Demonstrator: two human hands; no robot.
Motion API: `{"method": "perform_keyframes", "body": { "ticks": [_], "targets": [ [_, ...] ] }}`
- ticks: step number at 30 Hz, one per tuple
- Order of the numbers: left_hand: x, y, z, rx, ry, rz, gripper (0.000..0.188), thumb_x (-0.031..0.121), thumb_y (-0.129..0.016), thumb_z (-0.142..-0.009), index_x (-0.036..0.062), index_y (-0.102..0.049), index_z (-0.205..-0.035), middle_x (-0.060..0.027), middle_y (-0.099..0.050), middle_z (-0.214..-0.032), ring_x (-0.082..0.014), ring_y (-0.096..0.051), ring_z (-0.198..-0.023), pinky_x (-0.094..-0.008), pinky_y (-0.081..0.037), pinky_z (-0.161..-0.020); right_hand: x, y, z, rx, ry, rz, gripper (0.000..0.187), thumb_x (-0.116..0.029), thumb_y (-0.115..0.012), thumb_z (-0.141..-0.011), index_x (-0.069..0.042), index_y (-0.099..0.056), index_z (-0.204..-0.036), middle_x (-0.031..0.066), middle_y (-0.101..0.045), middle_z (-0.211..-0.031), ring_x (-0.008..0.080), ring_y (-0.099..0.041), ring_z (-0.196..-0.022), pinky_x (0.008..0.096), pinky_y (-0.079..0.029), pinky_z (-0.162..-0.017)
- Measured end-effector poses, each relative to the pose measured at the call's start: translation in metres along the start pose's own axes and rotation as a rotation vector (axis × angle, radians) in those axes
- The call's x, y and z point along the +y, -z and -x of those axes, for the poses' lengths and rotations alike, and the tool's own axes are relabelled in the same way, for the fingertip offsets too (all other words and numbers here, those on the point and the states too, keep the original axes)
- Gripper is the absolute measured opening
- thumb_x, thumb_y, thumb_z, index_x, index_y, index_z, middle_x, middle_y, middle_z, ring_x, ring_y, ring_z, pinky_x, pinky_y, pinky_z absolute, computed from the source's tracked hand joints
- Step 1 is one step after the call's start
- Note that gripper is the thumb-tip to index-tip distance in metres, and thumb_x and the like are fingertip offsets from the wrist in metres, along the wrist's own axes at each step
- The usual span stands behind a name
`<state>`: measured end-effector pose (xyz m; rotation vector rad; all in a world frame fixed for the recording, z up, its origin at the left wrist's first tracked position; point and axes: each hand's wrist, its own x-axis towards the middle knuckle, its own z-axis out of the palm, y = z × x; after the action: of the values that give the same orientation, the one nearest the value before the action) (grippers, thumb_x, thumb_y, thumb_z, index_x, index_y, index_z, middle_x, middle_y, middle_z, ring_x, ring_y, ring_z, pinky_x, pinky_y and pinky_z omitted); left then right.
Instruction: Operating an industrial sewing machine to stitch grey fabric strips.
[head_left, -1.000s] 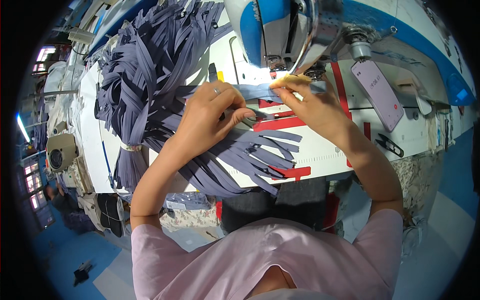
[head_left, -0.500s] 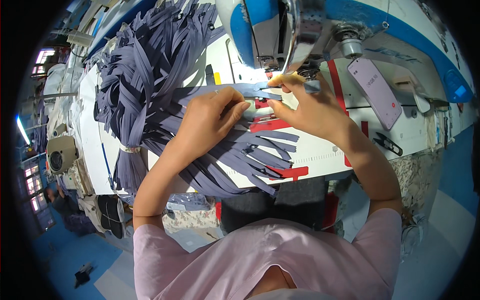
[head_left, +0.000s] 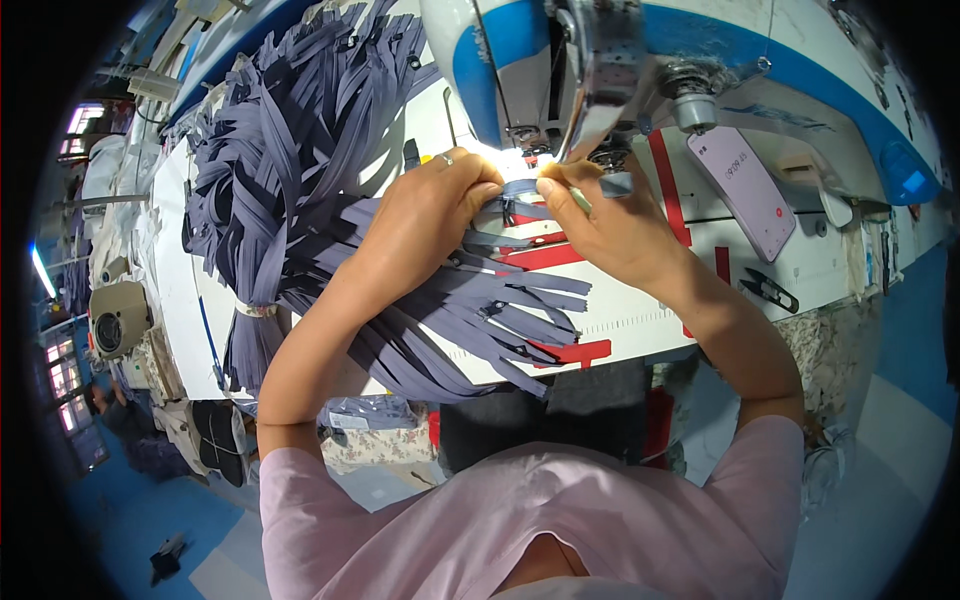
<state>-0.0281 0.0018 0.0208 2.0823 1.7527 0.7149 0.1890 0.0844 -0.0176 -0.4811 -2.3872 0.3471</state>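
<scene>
A short stretch of grey-blue zipper lies between my hands, just in front of the sewing machine's lit needle area. My left hand pinches the zipper from the left, its fingers bent and pressed together. From the right, my right hand grips the zipper's other end between thumb and forefinger. Glare under the machine head blurs the exact contact with the presser foot. Under and beside my left forearm spread the loose ends of more zippers, which belong to a large bundle on the left.
A tie gathers the bundle near the table's left front. Red tape strips mark the white tabletop. On the right lie a pale phone and black thread snips. The machine arm overhangs the far side.
My left hand has moved right and away from me, closer to the needle area. The long zipper stretch and split ends seen before are now a short piece between both pinching hands.
</scene>
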Motion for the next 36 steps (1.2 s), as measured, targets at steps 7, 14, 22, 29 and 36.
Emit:
{"method": "perform_keyframes", "body": {
  "ticks": [7, 14, 22, 29, 36],
  "targets": [
    [-0.003, 0.0, -0.004, -0.028, 0.035, 0.015, 0.016, 0.011, -0.068, -0.093, 0.0002, -0.06, -0.101, -0.0184, -0.068, -0.087, -0.0384, -0.066, -0.081, -0.0451, -0.051, -0.072, -0.009, -0.001, 0.0, 0.071, -0.136, -0.032, 0.01, -0.01, -0.073, -0.085, -0.002, -0.069, -0.088, 0.0152, -0.062, -0.099, 0.036, -0.059, -0.095, 0.0469, -0.047, -0.087],
    [0.005, -0.009, 0.0, 0.258, -0.309, -0.323, 0.018, 0.016, -0.074, -0.089, 0.0033, -0.065, -0.099, -0.0122, -0.063, -0.089, -0.0341, -0.065, -0.075, -0.0427, -0.052, -0.068, -0.002, -0.002, 0.003, -0.028, -0.027, 0.083, 0.015, -0.012, -0.079, -0.082, -0.002, -0.07, -0.09, 0.0129, -0.062, -0.098, 0.0336, -0.059, -0.095, 0.0457, -0.048, -0.084],
    [0.007, -0.021, 0.004, 0.172, -0.061, -0.104, 0.016, 0.015, -0.075, -0.086, 0.0064, -0.064, -0.094, -0.0111, -0.06, -0.088, -0.0318, -0.065, -0.069, -0.0421, -0.053, -0.06, -0.001, -0.002, 0.001, 0.036, 0.046, 0.091, 0.013, -0.005, -0.079, -0.079, -0.001, -0.07, -0.089, 0.0119, -0.061, -0.09, 0.031, -0.059, -0.084, 0.0438, -0.048, -0.076],
    [0.005, -0.021, -0.001, 0.133, -0.032, -0.089, 0.013, 0.015, -0.075, -0.087, 0.0066, -0.067, -0.093, -0.01, -0.063, -0.09, -0.0286, -0.067, -0.069, -0.0398, -0.053, -0.059, -0.001, 0.0, 0.001, 0.039, 0.005, 0.04, 0.013, -0.004, -0.078, -0.08, 0.0, -0.07, -0.087, 0.0127, -0.062, -0.088, 0.032, -0.06, -0.087, 0.0443, -0.05, -0.081],
    [-0.004, -0.025, -0.006, 0.134, 0.089, -0.007, 0.015, 0.018, -0.077, -0.086, 0.0059, -0.071, -0.092, -0.0091, -0.065, -0.088, -0.0279, -0.068, -0.07, -0.0386, -0.053, -0.06, 0.002, 0.001, -0.003, 0.005, -0.005, 0.083, 0.016, -0.002, -0.077, -0.079, 0.0, -0.069, -0.093, 0.0154, -0.064, -0.1, 0.0339, -0.061, -0.092, 0.0463, -0.05, -0.087]
  ]
}}
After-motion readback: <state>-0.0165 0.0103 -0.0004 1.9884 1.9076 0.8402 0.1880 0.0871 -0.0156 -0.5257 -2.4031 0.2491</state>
